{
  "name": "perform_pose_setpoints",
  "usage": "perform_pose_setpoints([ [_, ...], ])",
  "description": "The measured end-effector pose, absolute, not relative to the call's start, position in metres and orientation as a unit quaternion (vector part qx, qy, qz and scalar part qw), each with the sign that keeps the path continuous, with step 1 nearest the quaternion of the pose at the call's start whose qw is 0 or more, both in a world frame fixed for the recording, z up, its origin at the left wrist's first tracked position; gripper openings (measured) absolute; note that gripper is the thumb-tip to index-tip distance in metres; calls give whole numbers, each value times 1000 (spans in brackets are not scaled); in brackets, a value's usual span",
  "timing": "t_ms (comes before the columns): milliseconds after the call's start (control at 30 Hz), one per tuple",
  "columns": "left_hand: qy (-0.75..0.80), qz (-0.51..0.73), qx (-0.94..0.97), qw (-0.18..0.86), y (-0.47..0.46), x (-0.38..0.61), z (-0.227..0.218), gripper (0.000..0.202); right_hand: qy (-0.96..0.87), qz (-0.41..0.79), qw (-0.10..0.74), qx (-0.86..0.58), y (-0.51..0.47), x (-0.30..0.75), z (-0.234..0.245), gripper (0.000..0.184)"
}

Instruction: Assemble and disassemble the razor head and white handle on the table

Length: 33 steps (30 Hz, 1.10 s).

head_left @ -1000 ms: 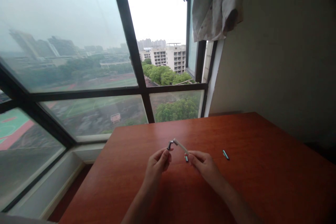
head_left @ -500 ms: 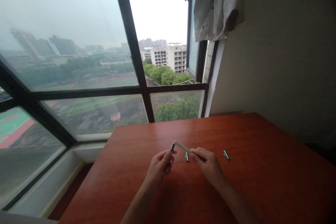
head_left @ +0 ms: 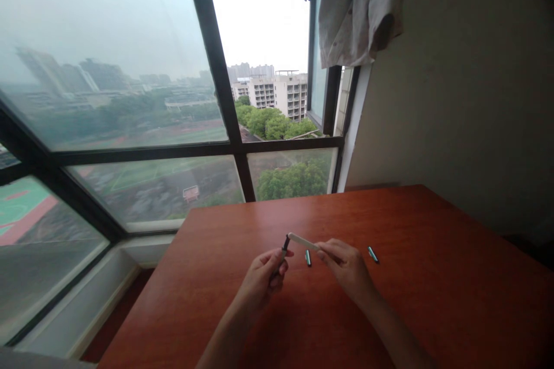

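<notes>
My left hand is closed around a slim stick with a dark narrow neck, which looks like a razor handle. It points upward from my fingertips. My right hand pinches a slim pale stick by its near end. The far tip of that stick meets the top of the dark neck, or lies right beside it; whether they touch I cannot tell. Below the pale stick, a teal-and-black razor head lies on the table. Another razor head lies to the right of my right hand.
The reddish-brown wooden table spreads under both hands. Behind it stand dark-framed windows, one pane open. A piece of cloth hangs at the upper right, beside a grey wall.
Both hands have shifted slightly. More of the dark neck shows above my left fingers, and my right hand has risen a little, with the pale stick lying flatter.
</notes>
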<state>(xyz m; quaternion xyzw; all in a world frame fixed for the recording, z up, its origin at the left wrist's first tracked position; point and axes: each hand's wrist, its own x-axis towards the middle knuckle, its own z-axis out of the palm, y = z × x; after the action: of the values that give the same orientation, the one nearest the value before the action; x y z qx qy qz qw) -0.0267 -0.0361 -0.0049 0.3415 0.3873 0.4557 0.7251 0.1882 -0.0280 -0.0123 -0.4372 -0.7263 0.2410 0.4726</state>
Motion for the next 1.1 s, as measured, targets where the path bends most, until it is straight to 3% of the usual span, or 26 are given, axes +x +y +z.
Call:
perform_pose_setpoints([
  [700,395,412,367,734,-35,-29,-2,41,-755,202,448,-433,-26,197,-8,25],
  [1100,382,458,350,722,-34,-34,0,35,-753,189,449,-442,-24,202,-6,23],
])
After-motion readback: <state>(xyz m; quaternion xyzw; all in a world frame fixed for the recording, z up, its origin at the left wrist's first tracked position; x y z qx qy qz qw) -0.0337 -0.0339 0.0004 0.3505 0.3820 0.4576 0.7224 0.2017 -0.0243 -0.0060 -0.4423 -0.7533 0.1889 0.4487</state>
